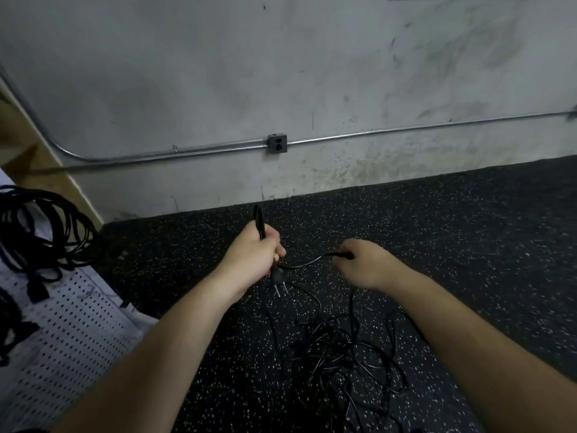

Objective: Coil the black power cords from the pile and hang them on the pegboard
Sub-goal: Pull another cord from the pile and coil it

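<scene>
My left hand [256, 254] grips a black power cord [304, 264] in its fist; a folded loop sticks up above the fist and the two-pin plug [278, 282] hangs below it. My right hand [363, 262] pinches the same cord a short way along, so a slack span runs between both hands. From the right hand the cord drops to a tangled pile of black cords [343, 354] on the speckled floor. A white pegboard [71, 332] stands at the left with a coiled black cord [40, 232] hanging on it.
A grey concrete wall rises ahead with a metal conduit and an outlet box [277, 143] low on it. Black speckled rubber flooring [468, 245] spreads to the right. More dark cord ends [9, 332] hang at the pegboard's left edge.
</scene>
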Available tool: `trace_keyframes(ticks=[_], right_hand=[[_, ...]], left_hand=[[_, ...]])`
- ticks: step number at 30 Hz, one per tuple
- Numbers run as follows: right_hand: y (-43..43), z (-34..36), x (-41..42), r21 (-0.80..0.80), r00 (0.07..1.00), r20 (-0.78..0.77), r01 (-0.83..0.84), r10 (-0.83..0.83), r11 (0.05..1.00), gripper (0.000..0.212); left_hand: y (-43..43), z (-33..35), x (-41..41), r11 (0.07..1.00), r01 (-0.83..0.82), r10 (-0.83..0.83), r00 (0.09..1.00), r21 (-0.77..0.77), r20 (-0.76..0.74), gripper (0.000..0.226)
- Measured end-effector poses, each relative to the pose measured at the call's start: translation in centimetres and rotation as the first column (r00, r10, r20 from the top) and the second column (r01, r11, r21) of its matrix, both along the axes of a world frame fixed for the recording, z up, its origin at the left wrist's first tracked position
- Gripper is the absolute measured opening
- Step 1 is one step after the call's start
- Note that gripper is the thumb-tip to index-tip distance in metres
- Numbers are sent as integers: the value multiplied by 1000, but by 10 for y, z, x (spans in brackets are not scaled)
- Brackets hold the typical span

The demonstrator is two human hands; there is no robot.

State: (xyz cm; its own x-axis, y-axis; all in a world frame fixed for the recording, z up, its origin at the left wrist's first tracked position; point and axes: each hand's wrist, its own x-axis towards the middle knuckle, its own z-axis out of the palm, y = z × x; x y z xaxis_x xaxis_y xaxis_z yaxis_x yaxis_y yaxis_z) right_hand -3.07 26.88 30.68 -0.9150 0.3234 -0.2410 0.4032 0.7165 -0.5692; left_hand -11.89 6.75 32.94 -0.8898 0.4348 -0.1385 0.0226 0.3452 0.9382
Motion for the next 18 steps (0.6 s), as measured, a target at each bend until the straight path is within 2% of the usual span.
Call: trace_keyframes(ticks=[2, 6, 7, 9, 11, 13, 14, 16, 17, 18], right_hand=[[7, -2, 1, 68, 998, -46, 41, -38, 997, 23], [18, -2, 1, 174, 988, -98, 137, -122, 975, 29], [22, -3, 2, 222, 987, -81, 155, -141, 963, 27], [29, -4, 6, 275, 987, 2, 152, -159, 949, 24], [32, -2, 11, 207, 992, 50, 107, -120, 972, 24], [28, 5, 14, 9, 998, 8, 69, -70, 998, 28], [24, 10, 15, -86, 999, -27, 37, -40, 996, 29], [14, 18, 17, -201, 995, -99, -40, 20, 979, 29], [10, 22, 19, -231, 990, -139, -58, 26, 971, 29], [8, 25, 20, -270, 981, -194, -56, 2, 961, 29]], left_hand=[[3, -4, 3, 989, 30, -25, 999, -148, 38, 19], [3, -11, 5, 928, 170, -80, 960, -331, 270, 41], [2, -11, 3, 912, 183, -84, 959, -367, 270, 47], [2, -13, -3, 914, 151, -86, 979, -378, 184, 45], [4, -18, -9, 949, 148, -108, 982, -277, 157, 35], [8, -27, -6, 936, 251, -214, 963, -247, 166, 22], [11, -33, -2, 901, 317, -291, 948, -295, 130, 23], [21, -47, 7, 822, 432, -440, 896, -370, 69, 52], [27, -52, 10, 802, 470, -484, 873, -368, 61, 58], [32, -57, 12, 800, 477, -498, 866, -365, 40, 51]])
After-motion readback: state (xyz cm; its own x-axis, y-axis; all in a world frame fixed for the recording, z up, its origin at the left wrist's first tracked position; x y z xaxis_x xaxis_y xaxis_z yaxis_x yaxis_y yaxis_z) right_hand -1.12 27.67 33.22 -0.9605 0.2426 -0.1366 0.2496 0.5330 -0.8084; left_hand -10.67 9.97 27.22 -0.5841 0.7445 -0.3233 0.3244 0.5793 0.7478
